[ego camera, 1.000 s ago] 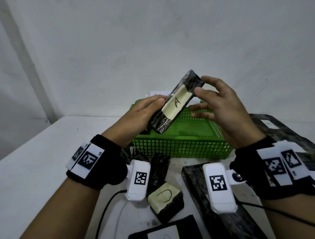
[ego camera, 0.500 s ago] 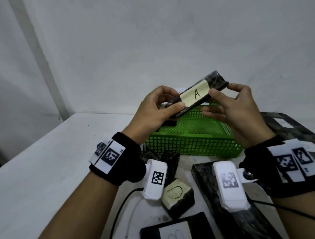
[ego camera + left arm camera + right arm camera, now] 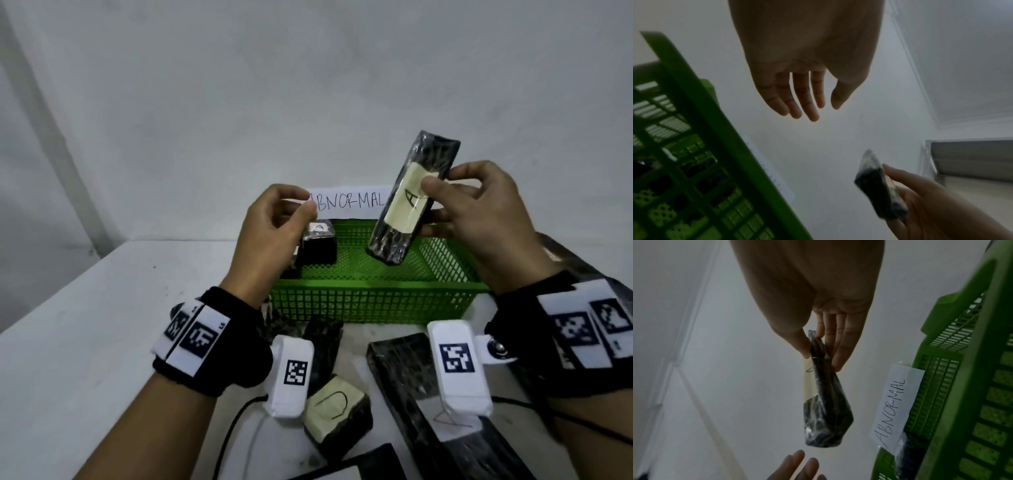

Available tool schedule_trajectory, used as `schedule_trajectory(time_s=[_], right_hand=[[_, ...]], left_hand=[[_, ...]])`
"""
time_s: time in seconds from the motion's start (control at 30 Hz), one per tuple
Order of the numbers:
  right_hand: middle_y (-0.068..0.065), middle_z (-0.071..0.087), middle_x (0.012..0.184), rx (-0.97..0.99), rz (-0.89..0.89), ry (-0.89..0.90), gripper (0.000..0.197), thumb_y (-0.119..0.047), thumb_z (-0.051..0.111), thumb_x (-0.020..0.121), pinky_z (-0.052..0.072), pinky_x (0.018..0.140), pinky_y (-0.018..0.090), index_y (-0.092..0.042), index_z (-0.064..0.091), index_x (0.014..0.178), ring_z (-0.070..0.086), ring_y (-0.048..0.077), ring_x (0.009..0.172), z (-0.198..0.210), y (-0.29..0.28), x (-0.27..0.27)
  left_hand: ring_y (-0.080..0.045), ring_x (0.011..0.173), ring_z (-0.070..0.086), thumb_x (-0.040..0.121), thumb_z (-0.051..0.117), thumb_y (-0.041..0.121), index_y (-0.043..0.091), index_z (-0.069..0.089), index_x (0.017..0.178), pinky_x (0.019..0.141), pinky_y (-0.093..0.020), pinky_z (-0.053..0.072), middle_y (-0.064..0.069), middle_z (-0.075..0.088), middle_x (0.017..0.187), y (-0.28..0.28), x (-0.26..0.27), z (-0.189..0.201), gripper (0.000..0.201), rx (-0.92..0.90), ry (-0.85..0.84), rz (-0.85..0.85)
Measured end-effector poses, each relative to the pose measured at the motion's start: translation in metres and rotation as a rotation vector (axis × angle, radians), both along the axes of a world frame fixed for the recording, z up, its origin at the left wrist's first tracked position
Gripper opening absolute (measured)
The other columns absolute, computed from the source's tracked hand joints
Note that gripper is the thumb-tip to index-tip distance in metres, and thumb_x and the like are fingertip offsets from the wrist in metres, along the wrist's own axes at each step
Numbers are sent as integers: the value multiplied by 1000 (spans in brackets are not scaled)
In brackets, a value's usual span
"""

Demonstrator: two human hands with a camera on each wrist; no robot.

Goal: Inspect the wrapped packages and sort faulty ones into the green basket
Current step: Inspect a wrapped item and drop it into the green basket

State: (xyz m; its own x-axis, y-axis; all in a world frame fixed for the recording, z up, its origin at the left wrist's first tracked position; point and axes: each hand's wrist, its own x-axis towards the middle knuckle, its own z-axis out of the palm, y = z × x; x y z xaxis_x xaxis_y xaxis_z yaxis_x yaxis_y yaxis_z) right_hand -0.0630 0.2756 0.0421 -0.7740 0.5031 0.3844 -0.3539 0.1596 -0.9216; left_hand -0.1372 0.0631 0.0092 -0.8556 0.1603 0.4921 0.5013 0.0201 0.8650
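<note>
A long black wrapped package [image 3: 412, 202] with a tape label marked "A" hangs steeply tilted above the green basket [image 3: 376, 298]. My right hand [image 3: 442, 195] pinches it near its upper end between thumb and fingers, which the right wrist view confirms on the package [image 3: 824, 394]. My left hand [image 3: 294, 212] hovers to its left over the basket's left end, holding nothing; its fingers [image 3: 797, 97] hang relaxed and apart from the package [image 3: 877, 183]. A smaller black package marked "A" [image 3: 317, 240] lies inside the basket at the left.
A paper sign reading "ABNORMAL" [image 3: 349, 202] stands on the basket's far rim. On the white table in front of the basket lie a small package marked "U" [image 3: 337, 414], a long black package [image 3: 404, 383] and others at the right and bottom edges.
My left hand has let go of the long package and drawn back to the left. My right hand alone now holds it, turned more upright.
</note>
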Motion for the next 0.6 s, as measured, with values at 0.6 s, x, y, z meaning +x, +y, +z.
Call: schedule_trajectory(time_s=[0.6], right_hand=[[5,47,123,225,93,-520,64,2,68,91,62,64,49,-20,36,142,64,41,109,-12,-26,-129]], left_hand=[[-12,95,66,100,52,20,30,60,91,70,-9,46,4,72,94,-9,-34,-21,16,-217,-101,68]])
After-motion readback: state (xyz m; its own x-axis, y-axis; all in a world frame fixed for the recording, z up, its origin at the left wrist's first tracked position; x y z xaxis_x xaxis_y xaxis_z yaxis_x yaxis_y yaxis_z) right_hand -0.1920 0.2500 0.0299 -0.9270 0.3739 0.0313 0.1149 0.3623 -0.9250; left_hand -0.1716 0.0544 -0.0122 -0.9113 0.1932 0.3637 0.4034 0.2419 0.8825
